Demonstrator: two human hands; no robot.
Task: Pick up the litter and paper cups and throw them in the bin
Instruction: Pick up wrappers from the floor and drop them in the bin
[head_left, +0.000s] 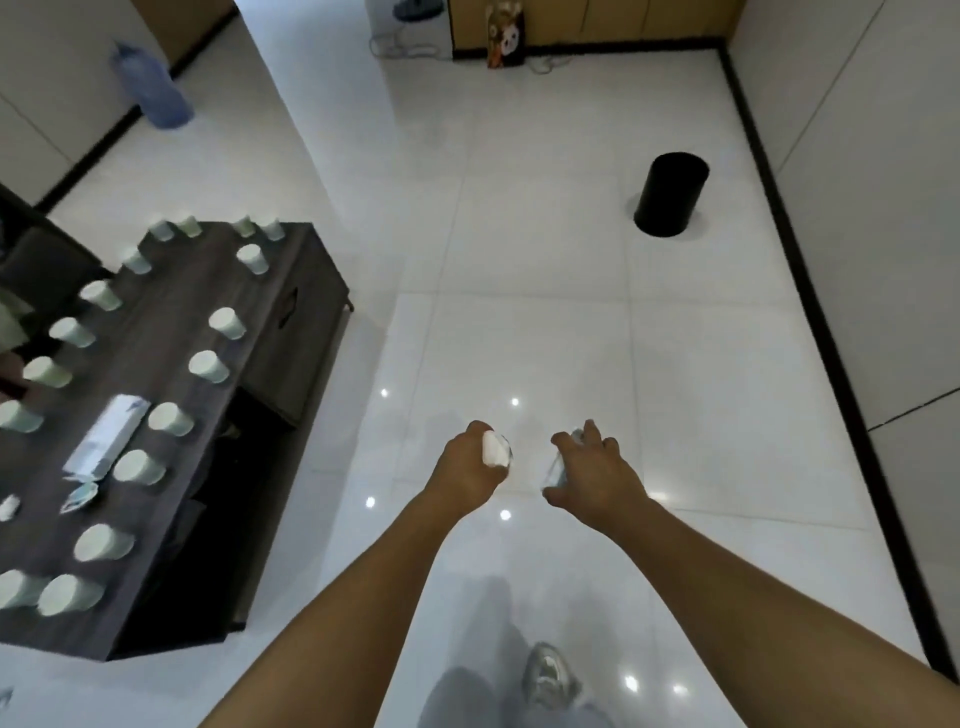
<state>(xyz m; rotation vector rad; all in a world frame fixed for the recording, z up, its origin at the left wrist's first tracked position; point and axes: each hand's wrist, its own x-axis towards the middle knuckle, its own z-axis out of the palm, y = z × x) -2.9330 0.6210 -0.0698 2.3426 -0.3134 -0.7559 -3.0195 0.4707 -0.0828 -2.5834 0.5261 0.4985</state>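
Both arms reach forward over the white tiled floor. My left hand is closed around a white paper cup. My right hand grips another pale cup, mostly hidden by the fingers. The black round bin stands on the floor far ahead and to the right, well away from both hands. Several pale green paper cups stand on the dark wooden table at the left, with a white packet and small scraps of litter among them.
A blue water jug stands by the far left wall. A printed paper bag leans on the back cabinets, with cables beside it. A black skirting line runs along the right wall. My shoe shows at the bottom.
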